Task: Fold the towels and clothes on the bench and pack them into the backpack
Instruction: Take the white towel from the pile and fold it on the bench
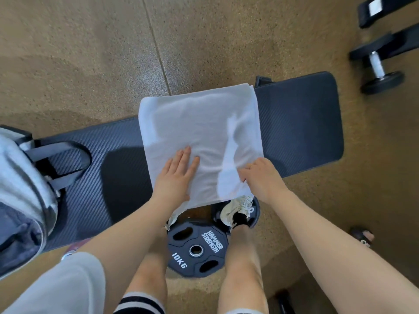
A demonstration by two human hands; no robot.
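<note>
Pressing your left hand (174,175) flat, fingers straight, on one white towel (199,132) across the bench (299,123), your right hand (260,177) curled, pinching the towel's near edge, one backpack (20,189) well left of your fingers, one weight plate (197,248) below them.

**Cloth, padding, rubber and steel**

At mid-frame the white towel (199,132) is soft, matt cloth with a fine nap and shallow creases. The dark bench (299,123) beneath it has padded upholstery with a ribbed, carbon-weave texture and a faint sheen. At left, the backpack (20,177) is matt grey fabric with smooth webbing straps. The weight plate (197,248) below looks like matt black rubber around a shiny metal hub. The floor (79,53) is speckled and grainy.
</note>
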